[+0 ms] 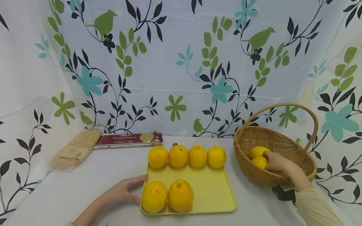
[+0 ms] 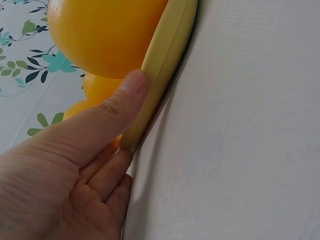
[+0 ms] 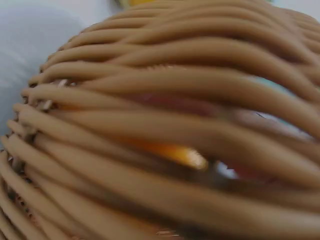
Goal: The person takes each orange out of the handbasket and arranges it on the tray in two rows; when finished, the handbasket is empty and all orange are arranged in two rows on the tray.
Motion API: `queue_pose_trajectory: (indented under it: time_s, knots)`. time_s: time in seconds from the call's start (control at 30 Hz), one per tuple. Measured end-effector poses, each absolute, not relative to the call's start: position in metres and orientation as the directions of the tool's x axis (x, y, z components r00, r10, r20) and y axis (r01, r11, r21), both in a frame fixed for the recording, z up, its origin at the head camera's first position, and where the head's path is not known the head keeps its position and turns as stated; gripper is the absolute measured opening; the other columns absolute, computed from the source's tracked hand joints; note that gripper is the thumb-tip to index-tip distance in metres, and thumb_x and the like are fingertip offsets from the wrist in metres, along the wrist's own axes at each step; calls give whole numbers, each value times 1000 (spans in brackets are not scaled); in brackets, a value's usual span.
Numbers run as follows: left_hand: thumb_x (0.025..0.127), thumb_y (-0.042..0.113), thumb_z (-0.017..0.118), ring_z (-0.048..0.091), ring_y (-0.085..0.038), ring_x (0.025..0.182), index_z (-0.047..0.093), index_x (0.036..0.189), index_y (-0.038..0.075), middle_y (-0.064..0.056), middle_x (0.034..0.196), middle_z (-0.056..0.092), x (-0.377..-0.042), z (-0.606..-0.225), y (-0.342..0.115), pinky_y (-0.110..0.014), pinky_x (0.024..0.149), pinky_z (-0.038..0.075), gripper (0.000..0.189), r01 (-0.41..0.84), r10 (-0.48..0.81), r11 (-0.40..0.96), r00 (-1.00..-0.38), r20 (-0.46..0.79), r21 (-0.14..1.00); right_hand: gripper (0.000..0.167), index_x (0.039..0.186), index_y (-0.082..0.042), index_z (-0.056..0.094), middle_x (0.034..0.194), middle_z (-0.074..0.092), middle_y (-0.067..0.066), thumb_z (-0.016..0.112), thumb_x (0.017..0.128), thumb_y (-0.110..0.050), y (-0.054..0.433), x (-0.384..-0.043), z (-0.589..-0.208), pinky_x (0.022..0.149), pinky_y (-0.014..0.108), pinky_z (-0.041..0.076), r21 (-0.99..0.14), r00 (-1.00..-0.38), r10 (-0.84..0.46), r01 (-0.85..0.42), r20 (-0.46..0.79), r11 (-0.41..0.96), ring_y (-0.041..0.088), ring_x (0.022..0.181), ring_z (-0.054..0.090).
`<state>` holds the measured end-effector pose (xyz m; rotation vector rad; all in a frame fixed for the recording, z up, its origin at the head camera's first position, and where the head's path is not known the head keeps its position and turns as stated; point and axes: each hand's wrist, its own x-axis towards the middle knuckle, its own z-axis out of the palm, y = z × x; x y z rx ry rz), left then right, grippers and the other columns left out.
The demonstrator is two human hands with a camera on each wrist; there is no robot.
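Note:
My left hand (image 1: 127,190) is at the left side of a yellow tray (image 1: 210,194), its fingers extended. In the left wrist view the thumb (image 2: 134,86) touches the tray rim (image 2: 165,55) and the other fingers lie along its outer side. Two large oranges (image 1: 181,195) sit in the tray's front left; several smaller oranges (image 1: 197,156) line its back edge. My right hand (image 1: 275,161) reaches into a wicker basket (image 1: 249,174), fingers curled over the nearer lemon (image 1: 259,162). Another lemon (image 1: 258,151) lies just behind. The basket's weave hides this hand in the right wrist view.
At the back left lie a bag of pale grains (image 1: 77,149) and a dark red spaghetti pack (image 1: 128,140). The basket's tall arched handle (image 1: 278,106) rises over its opening. A patterned cloth (image 1: 175,72) hangs behind the white table (image 1: 113,169).

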<state>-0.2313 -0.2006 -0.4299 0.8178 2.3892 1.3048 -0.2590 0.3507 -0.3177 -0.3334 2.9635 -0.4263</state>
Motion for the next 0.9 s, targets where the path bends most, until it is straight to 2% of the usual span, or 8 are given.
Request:
queue_pose_trajectory:
  time_s: [0.13,0.33,0.43,0.47,0.57,0.67,0.77,0.9]
  knots:
    - [72,28,74,26,-34,126,38,135,4,-11,138,36,-234,-429,-202,-53,101,17,76,338,609,419,-793,16,843,73,111,15,42,94,55,22,76,67,-32,353,-251,-313,66,42,49,-356,-975,-192,-219,111,908,30,79,53]
    - [71,28,74,26,-34,126,39,135,4,-11,138,36,-232,-432,-202,-54,101,15,76,325,605,417,-796,8,849,79,125,6,34,115,45,27,74,72,-36,341,-221,-288,78,55,46,-495,-944,-119,-265,307,827,43,98,47]
    - [71,29,74,26,-33,126,39,135,6,-9,138,36,-231,-431,-201,-53,101,15,76,322,599,425,-801,4,846,76,127,4,34,119,43,23,75,72,-28,325,-207,-283,80,40,50,-551,-919,-142,-338,368,763,40,101,48]
    - [71,28,74,26,-33,126,39,135,6,-9,138,36,-231,-431,-201,-53,101,16,76,326,599,423,-801,9,846,74,127,3,35,119,43,21,76,72,-23,319,-204,-283,78,34,51,-573,-909,-159,-370,385,731,36,101,50]
    - [71,29,74,27,-32,126,39,135,6,-8,138,36,-231,-431,-202,-52,100,16,76,340,597,428,-802,20,837,67,125,2,37,117,45,15,76,71,-9,299,-195,-287,75,20,50,-661,-881,-238,-466,409,588,19,98,54]
    - [71,29,73,27,-30,126,40,135,7,-7,138,37,-231,-432,-202,-52,100,17,75,349,596,438,-803,23,828,67,124,3,38,117,47,8,75,68,1,279,-191,-297,77,23,50,-731,-840,-349,-537,416,421,8,98,53]
    - [71,30,73,28,-29,126,40,135,8,-6,138,37,-231,-432,-202,-52,100,18,75,353,596,447,-803,21,822,68,124,4,39,117,51,7,75,66,3,261,-193,-312,80,27,49,-774,-798,-457,-555,393,304,11,100,53]
    - [72,30,73,28,-29,126,40,135,8,-6,138,37,-231,-432,-201,-52,100,18,75,348,595,449,-803,15,823,68,125,4,41,118,52,13,76,67,-4,242,-198,-341,83,29,48,-834,-779,-563,-484,275,263,17,101,54]
